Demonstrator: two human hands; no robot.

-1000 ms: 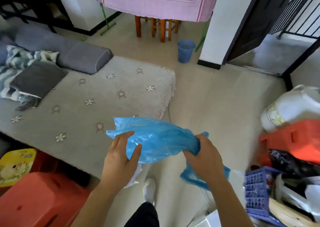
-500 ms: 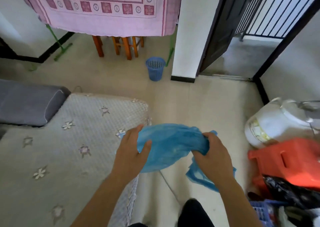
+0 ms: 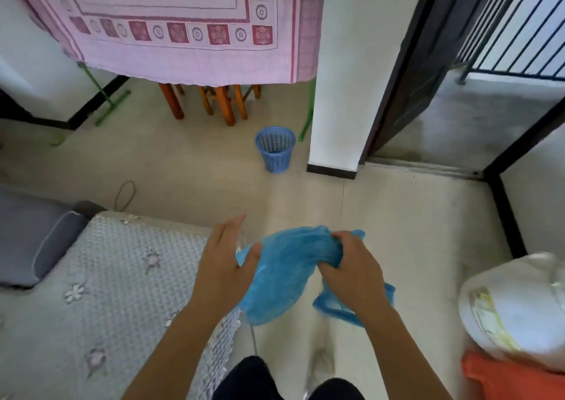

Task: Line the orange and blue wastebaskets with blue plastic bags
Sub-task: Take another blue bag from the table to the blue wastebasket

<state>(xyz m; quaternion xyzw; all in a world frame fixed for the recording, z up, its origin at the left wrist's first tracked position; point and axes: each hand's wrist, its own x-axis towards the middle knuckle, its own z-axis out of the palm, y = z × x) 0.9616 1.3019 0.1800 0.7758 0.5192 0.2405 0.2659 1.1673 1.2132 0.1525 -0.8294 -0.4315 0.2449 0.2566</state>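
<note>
A crumpled blue plastic bag (image 3: 284, 271) hangs between my two hands at chest height over the floor. My right hand (image 3: 351, 268) grips its bunched top, fingers curled round the plastic, and a bag handle loops out below the wrist. My left hand (image 3: 226, 262) lies against the bag's left side with straight fingers and the thumb touching the plastic. The blue mesh wastebasket (image 3: 275, 149) stands upright and unlined on the floor ahead, beside the white pillar. No orange wastebasket is in view.
A quilted mat (image 3: 116, 295) with a grey cushion (image 3: 39, 240) covers the floor on the left. Ahead, a pink cloth (image 3: 183, 26) hangs over wooden stool legs (image 3: 226, 103). The white pillar (image 3: 345, 94) and an open doorway lie to the right; a white container (image 3: 516, 311) and an orange stool (image 3: 516, 378) sit at lower right.
I have walked forward, so the blue wastebasket is nearer and more central. My left hand's fingers have straightened against the bag, while the right hand keeps its grip on the bunched top.
</note>
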